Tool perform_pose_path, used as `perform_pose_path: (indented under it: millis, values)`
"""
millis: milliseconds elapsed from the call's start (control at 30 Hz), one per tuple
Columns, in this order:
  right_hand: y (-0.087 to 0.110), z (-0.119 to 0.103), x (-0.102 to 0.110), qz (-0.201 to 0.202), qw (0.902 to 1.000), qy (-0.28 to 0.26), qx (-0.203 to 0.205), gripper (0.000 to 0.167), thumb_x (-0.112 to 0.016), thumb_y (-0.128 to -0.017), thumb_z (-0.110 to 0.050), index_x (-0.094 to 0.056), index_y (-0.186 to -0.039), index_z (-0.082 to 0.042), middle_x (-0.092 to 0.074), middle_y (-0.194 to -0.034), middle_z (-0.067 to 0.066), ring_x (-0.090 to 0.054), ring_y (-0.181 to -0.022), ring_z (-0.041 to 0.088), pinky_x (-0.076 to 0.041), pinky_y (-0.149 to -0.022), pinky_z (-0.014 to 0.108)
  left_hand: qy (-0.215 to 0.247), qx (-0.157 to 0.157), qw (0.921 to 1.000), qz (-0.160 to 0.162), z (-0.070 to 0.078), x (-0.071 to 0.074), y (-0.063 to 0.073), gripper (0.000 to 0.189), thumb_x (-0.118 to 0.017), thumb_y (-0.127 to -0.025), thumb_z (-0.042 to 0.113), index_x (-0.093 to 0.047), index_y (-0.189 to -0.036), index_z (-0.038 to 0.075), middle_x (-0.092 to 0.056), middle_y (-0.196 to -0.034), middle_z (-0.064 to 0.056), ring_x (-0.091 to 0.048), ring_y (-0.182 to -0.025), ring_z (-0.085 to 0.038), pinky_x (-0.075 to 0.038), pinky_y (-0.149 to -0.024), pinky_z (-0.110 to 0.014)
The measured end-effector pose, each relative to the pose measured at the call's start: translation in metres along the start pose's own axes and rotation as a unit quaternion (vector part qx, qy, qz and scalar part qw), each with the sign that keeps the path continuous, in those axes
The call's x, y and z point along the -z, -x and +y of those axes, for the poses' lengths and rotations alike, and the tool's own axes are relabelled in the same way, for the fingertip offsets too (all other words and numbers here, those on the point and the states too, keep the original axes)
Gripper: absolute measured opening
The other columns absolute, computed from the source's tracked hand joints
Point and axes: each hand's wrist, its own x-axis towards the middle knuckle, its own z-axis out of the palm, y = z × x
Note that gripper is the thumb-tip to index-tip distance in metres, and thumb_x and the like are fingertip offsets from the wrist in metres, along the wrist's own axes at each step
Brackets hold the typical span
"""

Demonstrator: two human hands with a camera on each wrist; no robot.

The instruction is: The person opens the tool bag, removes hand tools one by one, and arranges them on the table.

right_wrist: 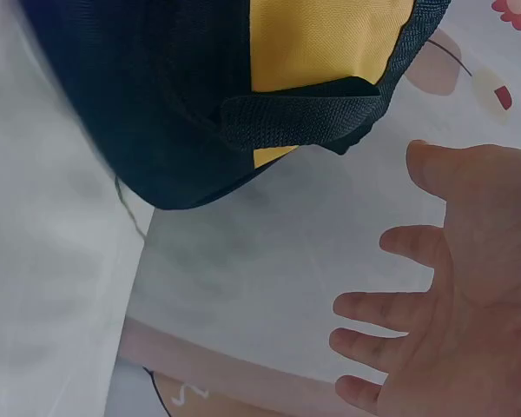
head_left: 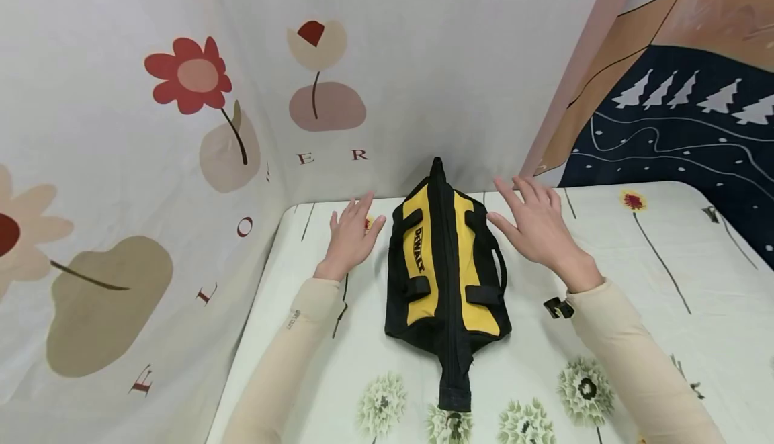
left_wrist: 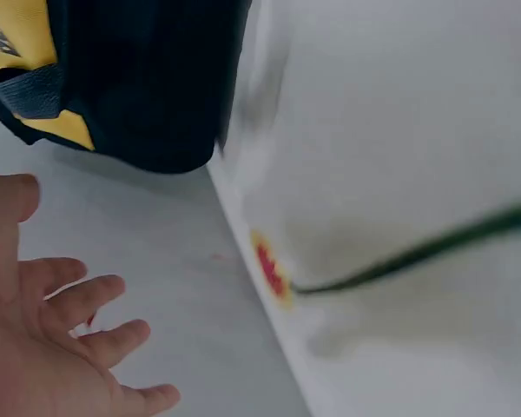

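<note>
A black and yellow tool bag (head_left: pixel 450 269) with DeWALT lettering lies on the table, its long top zipper closed and running from front to back. Side straps and a dark carrying handle (head_left: pixel 500 266) show on its flanks. To its left, my left hand (head_left: pixel 352 236) hovers with spread fingers, apart from the bag. On the other side, my right hand (head_left: pixel 535 222) is held with fingers extended near the bag's upper right edge. Both wrist views show bare palms, the left (left_wrist: pixel 61 347) and the right (right_wrist: pixel 469 287), with nothing in them and a gap to the bag.
The table is covered with a white cloth (head_left: pixel 641 336) printed with flowers. A pale curtain (head_left: pixel 447 61) with flower prints hangs behind and to the left. At the right back hangs a dark blue cloth (head_left: pixel 677 135) with white trees. A small black clip (head_left: pixel 557 307) sits at my right wrist.
</note>
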Motion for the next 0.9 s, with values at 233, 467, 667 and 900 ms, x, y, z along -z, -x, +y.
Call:
perform_pose_path:
  millis: [233,467,667,900]
  values:
    - [-0.015,-0.003,-0.003,0.013,0.9997,-0.02,0.004,0.067,-0.062,-0.115,-0.033,-0.04,-0.171,-0.004,-0.041,-0.167,0.035,-0.033,-0.155,0.056,-0.019,-0.123,0.076,0.101,-0.005,0.9945,0.027,0.01,-0.017,-0.021,0.066,-0.049,-0.119,0.038,-0.034,-0.174,0.006,-0.04,-0.176,-0.016,-0.035,-0.164,-0.038,-0.022,-0.134,-0.06]
    - [-0.037,-0.014,-0.007,0.053,0.9979,-0.037,0.004,0.06,-0.065,-0.114,-0.029,-0.05,-0.165,-0.001,-0.054,-0.157,0.032,-0.047,-0.147,0.052,-0.028,-0.121,0.074,0.183,0.0,0.9828,0.027,0.034,-0.021,-0.038,0.062,-0.051,-0.119,0.035,-0.037,-0.173,0.008,-0.047,-0.172,-0.013,-0.043,-0.159,-0.035,-0.036,-0.13,-0.052]
    - [-0.048,-0.023,-0.013,0.085,0.9949,-0.054,0.006,0.054,-0.066,-0.113,-0.027,-0.057,-0.16,-0.001,-0.062,-0.148,0.031,-0.056,-0.139,0.05,-0.034,-0.118,0.073,0.211,-0.02,0.9763,0.045,0.04,-0.029,-0.051,0.058,-0.055,-0.119,0.032,-0.043,-0.17,0.008,-0.053,-0.167,-0.014,-0.051,-0.153,-0.035,-0.04,-0.127,-0.051]
    - [-0.062,-0.024,-0.022,0.099,0.9909,-0.091,-0.015,0.05,-0.068,-0.112,-0.024,-0.063,-0.154,0.001,-0.068,-0.141,0.029,-0.062,-0.131,0.049,-0.037,-0.117,0.072,0.277,-0.034,0.9591,0.048,0.045,-0.04,-0.061,0.054,-0.054,-0.119,0.026,-0.045,-0.168,0.005,-0.056,-0.163,-0.019,-0.054,-0.148,-0.036,-0.042,-0.125,-0.054]
